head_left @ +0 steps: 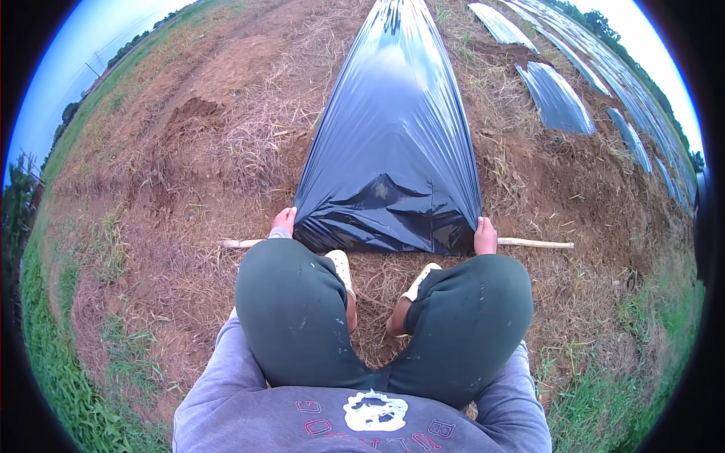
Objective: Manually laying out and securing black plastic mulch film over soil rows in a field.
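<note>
A long sheet of shiny black plastic film stretches away from me over the ground, wide at my feet and narrowing with distance. Its near end is wrinkled. My left hand grips the near left corner, and my right hand grips the near right corner, fingers closed on the edge. A thin wooden pole lies crosswise at this end; its two tips stick out past my hands, and its middle is hidden by the film and my knees. Whether my hands also hold the pole, I cannot tell.
My feet in pale yellow clogs stand just behind the film's near edge. Dry straw and reddish soil lie around. Film-covered beds run along the right. Green grass grows at the lower left and lower right.
</note>
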Demonstrator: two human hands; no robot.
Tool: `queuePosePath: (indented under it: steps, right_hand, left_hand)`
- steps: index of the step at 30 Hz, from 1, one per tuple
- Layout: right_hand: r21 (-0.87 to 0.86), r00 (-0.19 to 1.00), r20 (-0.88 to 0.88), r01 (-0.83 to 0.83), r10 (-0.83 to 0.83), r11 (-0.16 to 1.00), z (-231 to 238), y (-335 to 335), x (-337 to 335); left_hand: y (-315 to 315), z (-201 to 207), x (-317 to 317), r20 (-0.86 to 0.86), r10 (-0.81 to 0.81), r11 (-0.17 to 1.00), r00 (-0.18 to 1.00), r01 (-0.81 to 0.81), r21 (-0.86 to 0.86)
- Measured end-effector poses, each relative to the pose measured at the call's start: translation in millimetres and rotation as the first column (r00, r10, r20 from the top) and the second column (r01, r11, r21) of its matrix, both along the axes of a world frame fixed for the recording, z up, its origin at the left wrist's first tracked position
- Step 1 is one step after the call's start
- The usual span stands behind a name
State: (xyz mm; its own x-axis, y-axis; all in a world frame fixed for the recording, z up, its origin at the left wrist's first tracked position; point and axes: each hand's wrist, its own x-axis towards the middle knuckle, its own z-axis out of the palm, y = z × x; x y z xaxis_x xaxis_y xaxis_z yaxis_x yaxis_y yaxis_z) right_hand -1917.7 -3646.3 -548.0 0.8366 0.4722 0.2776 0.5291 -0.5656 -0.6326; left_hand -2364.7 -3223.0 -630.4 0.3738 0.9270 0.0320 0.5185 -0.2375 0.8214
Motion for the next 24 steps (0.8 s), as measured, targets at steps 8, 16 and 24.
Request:
queuePosePath:
  steps: [8, 16, 24]
  right_hand:
    - [-0.017, 1.0, -0.012, 0.016, -0.016, 1.0, 2.0, -0.1, -1.0]
    - [0.02, 1.0, -0.024, 0.011, -0.011, 1.0, -0.5, -0.4, 1.8]
    - [-0.004, 1.0, -0.006, 0.008, -0.008, 1.0, -0.8, 0.7, 1.5]
  left_hand:
    - [2.9, -5.1, 0.2, 0.013, 0.008, 1.0, 1.0, -0.008, -0.003]
    - [1.5, -2.1, 0.0, 0.064, -0.021, 0.999, 0.998, 0.024, -0.047]
    - [3.6, -3.7, 2.1, 0.002, 0.007, 1.0, 1.0, -0.007, -0.023]
